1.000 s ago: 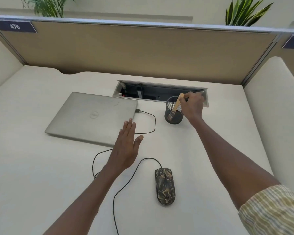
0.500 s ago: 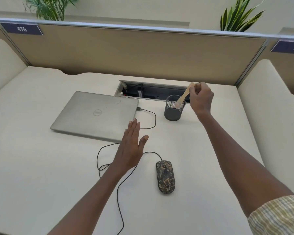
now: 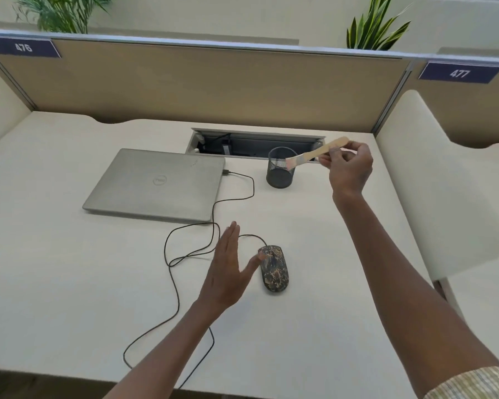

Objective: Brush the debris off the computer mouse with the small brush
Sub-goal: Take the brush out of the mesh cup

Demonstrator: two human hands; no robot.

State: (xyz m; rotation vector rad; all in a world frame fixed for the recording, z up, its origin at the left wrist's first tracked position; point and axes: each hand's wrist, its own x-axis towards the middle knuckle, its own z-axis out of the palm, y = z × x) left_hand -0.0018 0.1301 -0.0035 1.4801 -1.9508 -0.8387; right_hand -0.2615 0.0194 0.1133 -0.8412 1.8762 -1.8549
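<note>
While the right hand (image 3: 348, 168) pinches the brush (image 3: 314, 153), the flat left hand's (image 3: 228, 272) thumb hides the mouse's (image 3: 274, 269) front edge

Cream desk (image 3: 55, 283), tan partition (image 3: 213, 87), plants behind, even daylight

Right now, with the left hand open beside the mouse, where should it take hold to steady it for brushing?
Probably the mouse's two long sides near the rear, with the left hand coming from the left where it already hovers. The body is narrow and lies lengthwise with its cable leaving the far end, so a side pinch would leave the top clear for the brush in the right hand.
</note>
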